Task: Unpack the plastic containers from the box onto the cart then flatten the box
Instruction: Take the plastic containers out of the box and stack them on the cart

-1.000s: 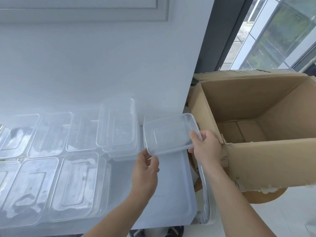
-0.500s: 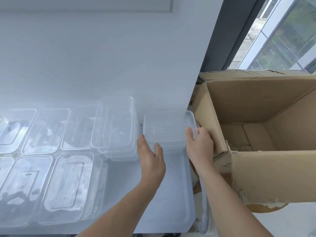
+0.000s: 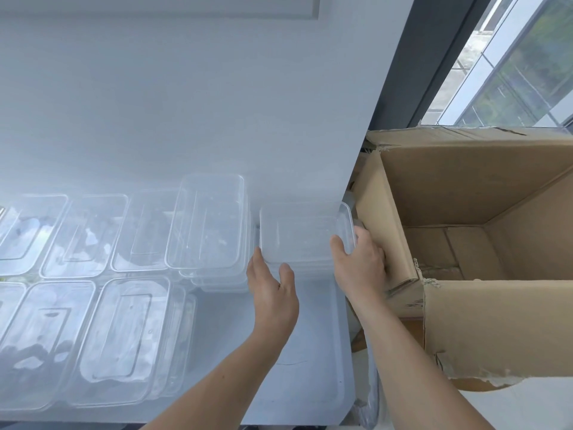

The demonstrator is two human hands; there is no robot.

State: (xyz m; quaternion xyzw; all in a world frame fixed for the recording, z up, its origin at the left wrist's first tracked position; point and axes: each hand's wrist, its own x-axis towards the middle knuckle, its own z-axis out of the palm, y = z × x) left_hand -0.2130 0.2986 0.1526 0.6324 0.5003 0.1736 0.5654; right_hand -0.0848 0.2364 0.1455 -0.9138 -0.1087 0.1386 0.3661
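A clear plastic container (image 3: 304,234) rests on the white cart (image 3: 310,352) at its back right corner, beside a stack of clear containers (image 3: 210,225). My right hand (image 3: 359,265) grips its front right corner, thumb over the rim. My left hand (image 3: 273,290) touches its front left edge with straight fingers. The open cardboard box (image 3: 483,330) stands just right of the cart; the visible part of its inside shows only the bottom flaps.
Several more clear containers (image 3: 121,333) lie in two rows across the left of the cart. A white wall rises behind the cart. A dark window frame (image 3: 424,57) and glass are behind the box. Bare cart surface lies near the front right.
The container came down from in front of me onto the cart's back right corner. Both hands moved forward with it, and my left hand went from gripping its corner to touching its edge.
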